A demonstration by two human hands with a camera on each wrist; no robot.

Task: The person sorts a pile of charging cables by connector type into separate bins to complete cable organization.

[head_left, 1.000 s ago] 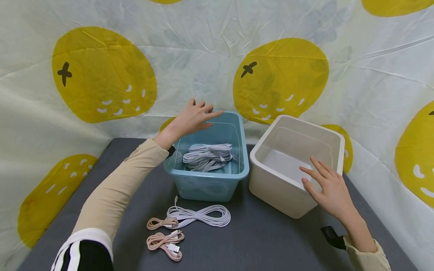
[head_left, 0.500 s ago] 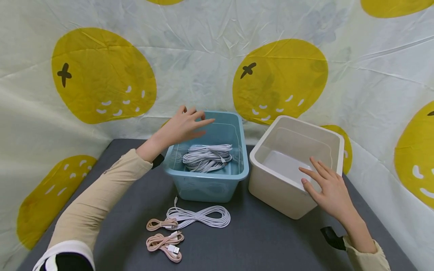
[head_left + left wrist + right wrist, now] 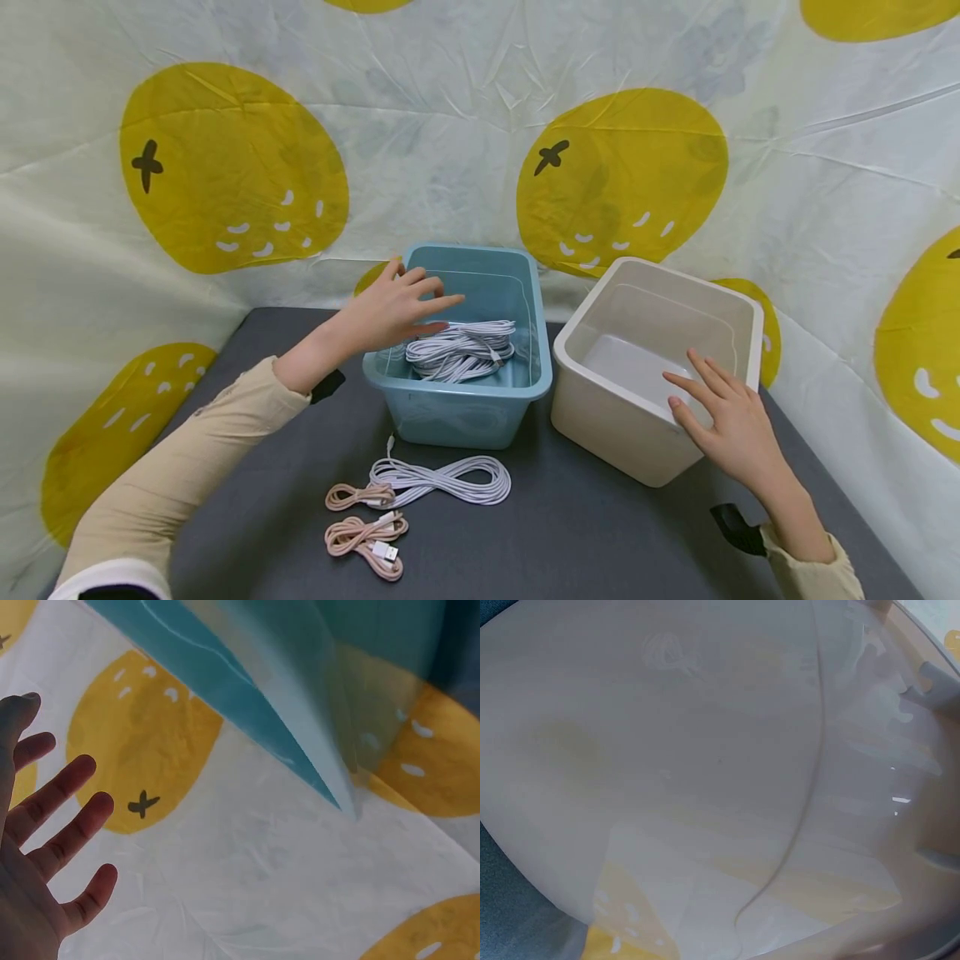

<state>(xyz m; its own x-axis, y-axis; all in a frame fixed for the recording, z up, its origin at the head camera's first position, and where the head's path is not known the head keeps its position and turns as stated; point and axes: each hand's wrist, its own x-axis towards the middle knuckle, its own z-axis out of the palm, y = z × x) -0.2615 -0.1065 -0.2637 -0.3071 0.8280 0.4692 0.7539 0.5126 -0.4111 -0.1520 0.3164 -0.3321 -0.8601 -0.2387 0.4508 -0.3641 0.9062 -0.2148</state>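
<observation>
Hovering my empty left grip (image 3: 393, 308), fingers spread, by the blue bin (image 3: 457, 417) holding white cables (image 3: 461, 354), right grip (image 3: 731, 425) likewise spread at the beige bin (image 3: 618, 433), I judge this between grasps, the next move calling for a pinch on, perhaps, the white coil (image 3: 432, 477) on the worktop (image 3: 585, 537).

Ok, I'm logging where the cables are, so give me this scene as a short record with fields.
blue bin: on the dark table, holding bundled white cables
beige bin: right of it, no cables seen inside
loose white cable: coiled before the blue bin
pink cables: two bundles; one meets the loose coil
left grip: over the blue bin's left side, holding nothing
right grip: at the beige bin's near rim, contact unclear
</observation>
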